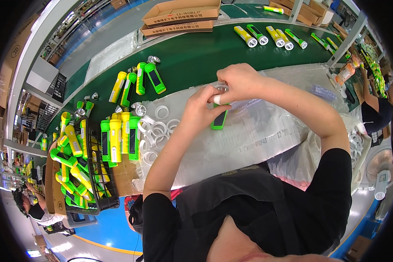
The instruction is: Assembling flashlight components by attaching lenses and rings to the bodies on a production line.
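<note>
Hands meet over the middle of the counter point(196, 56). Our left hand point(201, 111) is closed around a green flashlight point(218, 120), and our right hand point(240, 83) pinches a clear ring point(222, 87) at its top end, at twelve o'clock from the flashlight. We think the ring could slip from our fingers and roll in among the loose rings point(157, 131) at nine o'clock. The black basket point(101, 192) of flashlights sits close on that side, so we have more open room at three o'clock, over the plastic sheet point(266, 131).
</note>
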Demonstrator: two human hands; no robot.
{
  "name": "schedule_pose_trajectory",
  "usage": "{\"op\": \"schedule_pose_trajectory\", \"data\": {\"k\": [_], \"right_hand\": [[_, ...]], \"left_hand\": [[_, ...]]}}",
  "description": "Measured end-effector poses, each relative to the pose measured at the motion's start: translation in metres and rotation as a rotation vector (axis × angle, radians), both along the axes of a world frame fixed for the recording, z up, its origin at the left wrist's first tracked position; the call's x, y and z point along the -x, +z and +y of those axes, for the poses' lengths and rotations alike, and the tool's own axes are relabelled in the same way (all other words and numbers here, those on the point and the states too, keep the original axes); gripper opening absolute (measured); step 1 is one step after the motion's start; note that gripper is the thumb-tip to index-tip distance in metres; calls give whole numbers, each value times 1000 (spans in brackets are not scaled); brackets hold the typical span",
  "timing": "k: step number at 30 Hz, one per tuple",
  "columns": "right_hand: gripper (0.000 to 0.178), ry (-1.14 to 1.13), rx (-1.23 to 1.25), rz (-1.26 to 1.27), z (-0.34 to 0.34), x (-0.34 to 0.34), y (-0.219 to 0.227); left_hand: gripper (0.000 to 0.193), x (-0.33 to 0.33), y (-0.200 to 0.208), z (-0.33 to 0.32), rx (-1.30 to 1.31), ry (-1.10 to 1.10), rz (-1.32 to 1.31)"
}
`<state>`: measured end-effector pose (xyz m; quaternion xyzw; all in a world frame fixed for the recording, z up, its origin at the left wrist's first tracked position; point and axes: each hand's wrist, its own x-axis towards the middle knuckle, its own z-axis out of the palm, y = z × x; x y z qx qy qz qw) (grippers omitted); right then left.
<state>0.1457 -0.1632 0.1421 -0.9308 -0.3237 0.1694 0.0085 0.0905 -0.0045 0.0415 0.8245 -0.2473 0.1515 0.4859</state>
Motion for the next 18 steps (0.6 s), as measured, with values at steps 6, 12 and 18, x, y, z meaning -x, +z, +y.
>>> {"op": "schedule_pose_trajectory", "data": {"k": [6,12,18], "right_hand": [[41,315,-485,-77,-19,-10,-29],[38,356,-767,-133,-41,7,-16],[28,587,-859,-426,-38,5,-29]], "left_hand": [[46,-4,-10,5,17,27,1],[109,2,5,25,261,-240,151],[84,13,28,27,0,-504,926]]}}
